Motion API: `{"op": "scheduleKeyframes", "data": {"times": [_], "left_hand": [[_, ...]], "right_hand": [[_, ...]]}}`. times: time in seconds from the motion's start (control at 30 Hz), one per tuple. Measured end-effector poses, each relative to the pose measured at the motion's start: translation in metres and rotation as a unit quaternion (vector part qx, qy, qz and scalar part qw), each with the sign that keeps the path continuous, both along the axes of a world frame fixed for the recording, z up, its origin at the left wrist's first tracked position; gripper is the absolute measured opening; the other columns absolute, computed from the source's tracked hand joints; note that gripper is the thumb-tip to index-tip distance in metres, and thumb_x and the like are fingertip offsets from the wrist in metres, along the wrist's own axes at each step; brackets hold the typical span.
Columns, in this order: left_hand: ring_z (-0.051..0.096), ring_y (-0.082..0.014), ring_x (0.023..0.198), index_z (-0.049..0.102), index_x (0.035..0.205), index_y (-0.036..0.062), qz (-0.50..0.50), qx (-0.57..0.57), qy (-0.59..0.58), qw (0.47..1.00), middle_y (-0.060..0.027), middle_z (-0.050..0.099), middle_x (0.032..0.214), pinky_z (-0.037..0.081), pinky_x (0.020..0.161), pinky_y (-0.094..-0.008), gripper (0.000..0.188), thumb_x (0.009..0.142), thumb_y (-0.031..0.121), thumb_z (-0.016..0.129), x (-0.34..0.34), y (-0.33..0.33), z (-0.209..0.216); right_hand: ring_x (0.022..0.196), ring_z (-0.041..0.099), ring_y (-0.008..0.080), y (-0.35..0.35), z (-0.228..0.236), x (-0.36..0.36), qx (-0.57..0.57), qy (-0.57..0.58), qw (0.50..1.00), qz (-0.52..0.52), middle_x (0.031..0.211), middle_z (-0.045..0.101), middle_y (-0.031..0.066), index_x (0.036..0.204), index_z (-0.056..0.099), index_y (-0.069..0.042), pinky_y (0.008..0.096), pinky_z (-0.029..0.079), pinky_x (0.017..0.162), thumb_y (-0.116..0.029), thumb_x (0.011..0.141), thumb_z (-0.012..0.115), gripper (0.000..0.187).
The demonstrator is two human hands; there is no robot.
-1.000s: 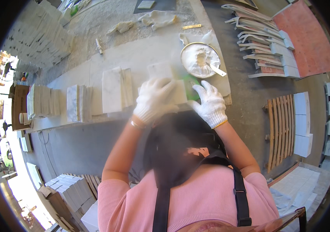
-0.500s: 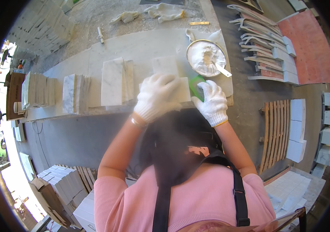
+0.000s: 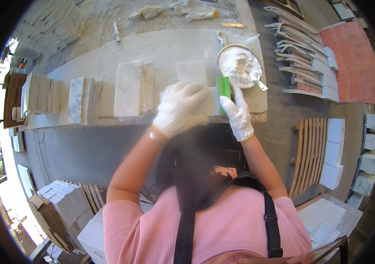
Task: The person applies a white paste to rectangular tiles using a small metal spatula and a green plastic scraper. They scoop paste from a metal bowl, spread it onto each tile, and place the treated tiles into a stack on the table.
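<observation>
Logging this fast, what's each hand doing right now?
Left hand: spread flat on a marble tile, holding nothing.
Right hand: closed on a green block.

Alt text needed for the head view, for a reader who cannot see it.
A person's white-gloved left hand presses flat on a pale marble tile at the edge of a stone workbench, while the white-gloved right hand holds a green rectangular block beside it. A round bowl of white paste sits just beyond, and stacks of marble tiles stand to the left.
</observation>
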State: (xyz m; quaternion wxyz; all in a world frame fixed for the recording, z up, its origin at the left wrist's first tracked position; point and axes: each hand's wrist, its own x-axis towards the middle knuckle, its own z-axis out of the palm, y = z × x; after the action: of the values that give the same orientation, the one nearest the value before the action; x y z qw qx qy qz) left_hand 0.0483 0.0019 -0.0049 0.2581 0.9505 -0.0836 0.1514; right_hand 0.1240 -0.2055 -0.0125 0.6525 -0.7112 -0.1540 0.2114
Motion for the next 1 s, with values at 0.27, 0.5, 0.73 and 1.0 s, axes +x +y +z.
{"op": "scheduleKeyframes", "data": {"times": [0.27, 0.5, 0.73, 1.0], "left_hand": [[0.065, -0.0324, 0.117, 0.071, 0.125, 0.0133, -0.008, -0.022, 0.002, 1.0, -0.0071, 0.071, 0.123, 0.052, 0.097, -0.0499, 0.07, 0.061, 0.032, 0.09, 0.003, 0.0, 0.0], [0.065, -0.0324, 0.117, 0.071, 0.127, 0.0135, -0.001, -0.012, -0.018, 1.0, -0.0068, 0.07, 0.125, 0.052, 0.097, -0.0494, 0.072, 0.06, 0.033, 0.09, 0.001, -0.001, 0.002], [0.064, -0.0349, 0.122, 0.072, 0.129, 0.0156, -0.007, -0.018, 0.017, 1.0, -0.0066, 0.07, 0.131, 0.05, 0.102, -0.0512, 0.072, 0.061, 0.035, 0.09, 0.002, 0.003, 0.001], [0.065, -0.0349, 0.118, 0.072, 0.121, 0.0119, -0.007, -0.014, 0.01, 1.0, -0.0091, 0.07, 0.128, 0.05, 0.099, -0.0498, 0.067, 0.06, 0.033, 0.091, 0.0, 0.003, 0.0]], "right_hand": [[0.141, 0.055, 0.0266, -0.016, -0.002, -0.011, -0.172, -0.175, 0.969, 0.012, 0.153, 0.056, 0.0202, 0.16, 0.043, 0.003, 0.0386, 0.042, 0.119, -0.02, 0.096, 0.073, 0.075], [0.143, 0.052, 0.0234, -0.024, -0.006, -0.013, -0.144, -0.152, 0.977, 0.043, 0.154, 0.055, 0.0162, 0.162, 0.04, 0.002, 0.0388, 0.04, 0.12, -0.021, 0.096, 0.074, 0.079], [0.139, 0.051, 0.0197, -0.017, -0.001, -0.009, -0.048, -0.023, 0.998, 0.027, 0.15, 0.054, 0.0111, 0.164, 0.035, 0.001, 0.0354, 0.042, 0.116, -0.028, 0.101, 0.067, 0.076], [0.137, 0.05, 0.0202, -0.019, -0.003, -0.017, 0.004, 0.027, 0.999, 0.031, 0.151, 0.052, 0.0115, 0.164, 0.034, 0.0, 0.0358, 0.041, 0.117, -0.026, 0.102, 0.065, 0.074]]}}
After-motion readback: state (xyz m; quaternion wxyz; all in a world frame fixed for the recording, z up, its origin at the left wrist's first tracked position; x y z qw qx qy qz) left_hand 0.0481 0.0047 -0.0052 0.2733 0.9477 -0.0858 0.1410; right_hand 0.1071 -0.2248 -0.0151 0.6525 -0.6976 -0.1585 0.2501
